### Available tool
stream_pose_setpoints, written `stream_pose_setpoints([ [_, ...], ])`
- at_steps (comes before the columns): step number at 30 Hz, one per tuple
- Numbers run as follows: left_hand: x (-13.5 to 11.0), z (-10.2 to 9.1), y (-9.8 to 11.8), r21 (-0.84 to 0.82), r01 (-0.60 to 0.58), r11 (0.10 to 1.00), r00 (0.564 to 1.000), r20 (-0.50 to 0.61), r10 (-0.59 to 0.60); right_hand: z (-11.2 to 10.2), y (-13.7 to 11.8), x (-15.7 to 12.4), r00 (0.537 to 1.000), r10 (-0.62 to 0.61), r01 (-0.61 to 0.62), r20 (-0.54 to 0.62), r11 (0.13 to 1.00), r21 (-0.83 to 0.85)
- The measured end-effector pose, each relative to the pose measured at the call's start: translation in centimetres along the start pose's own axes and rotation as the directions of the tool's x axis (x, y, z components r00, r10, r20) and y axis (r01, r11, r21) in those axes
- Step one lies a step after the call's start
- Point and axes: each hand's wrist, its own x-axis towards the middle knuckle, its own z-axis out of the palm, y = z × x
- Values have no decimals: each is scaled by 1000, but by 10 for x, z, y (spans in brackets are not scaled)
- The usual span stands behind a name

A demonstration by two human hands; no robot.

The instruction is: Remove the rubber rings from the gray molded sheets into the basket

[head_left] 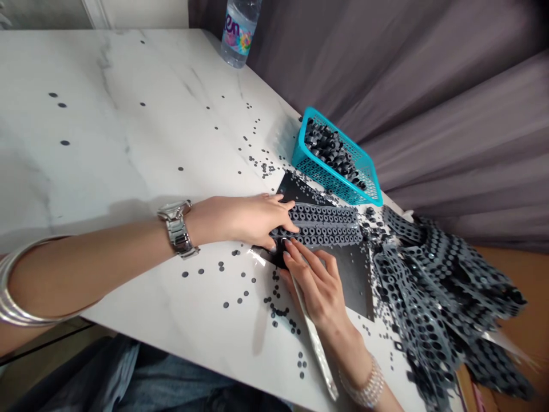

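The ringed sheet [326, 216], just off centre toward 3 o'clock, looked light, flexible and best held by its edges. The left hand [263, 220] lay spread on its 9-o'clock end; the right hand [319, 289] gripped a white stick [318, 349], tip unclear.

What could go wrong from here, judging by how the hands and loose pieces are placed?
The tip of the stick in the right hand is close to the left hand's thumb; a slip might jab it.

Loose discs lie scattered, some near the table's front edge; a forearm could brush them off.
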Motion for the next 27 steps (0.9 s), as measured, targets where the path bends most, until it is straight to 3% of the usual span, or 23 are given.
stream_pose_setpoints([
  [11, 6, 9, -9, 0, -27, 1000, 999, -31, 27, 7, -4, 7, 999, 45, -43, 23, 997, -70],
  [19, 0, 4, 0, 7, -4, 1000, 999, -47, 4, 13, -17, 6, 958, 272, -279, -89, 957, -81],
  [23, 0, 5, -2, 14, -30, 999, 998, -62, 30, 9, -14, 3, 956, 255, -247, -146, 966, 72],
  [27, 1, -3, 1, -2, -11, 1000, 1000, 19, 11, 4, -5, -4, 966, 205, -193, -158, 977, 89],
])
